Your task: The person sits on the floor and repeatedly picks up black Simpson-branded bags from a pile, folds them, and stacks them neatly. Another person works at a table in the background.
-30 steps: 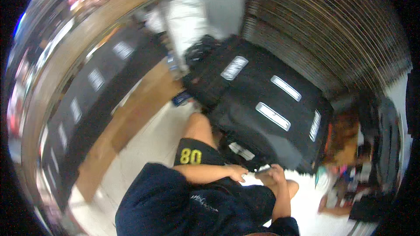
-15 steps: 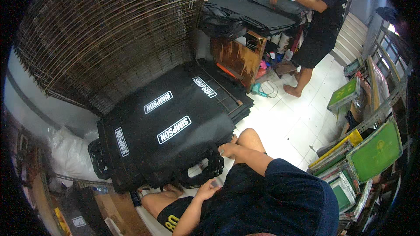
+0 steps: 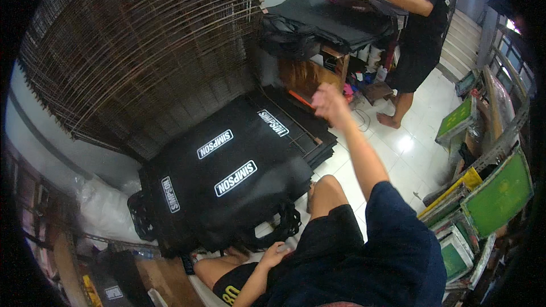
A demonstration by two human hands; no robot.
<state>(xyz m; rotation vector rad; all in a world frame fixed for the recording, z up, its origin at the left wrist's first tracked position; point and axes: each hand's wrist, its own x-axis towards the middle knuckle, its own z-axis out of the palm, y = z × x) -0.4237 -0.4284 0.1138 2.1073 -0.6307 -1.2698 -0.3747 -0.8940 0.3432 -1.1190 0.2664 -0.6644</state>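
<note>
Several black printed bags (image 3: 227,187) lie stacked on the white tiled floor (image 3: 409,159) at frame centre, long axis running lower left to upper right. Woven screens (image 3: 142,51) lean upper left. Right hand (image 3: 329,101) hangs raised above the stack's upper right end, grip loosely spread, empty. Left hand (image 3: 277,253) rests at the stack's lower edge, grip unclear.

A tall rack of dark woven mesh trays (image 3: 142,51) leans against the wall ahead of me. Across the white tiled floor (image 3: 415,148), another person (image 3: 418,34) in black stands at a wooden tabletop (image 3: 330,59) draped with dark fabric. To my right, green framed screens (image 3: 497,196) are stacked upright.
</note>
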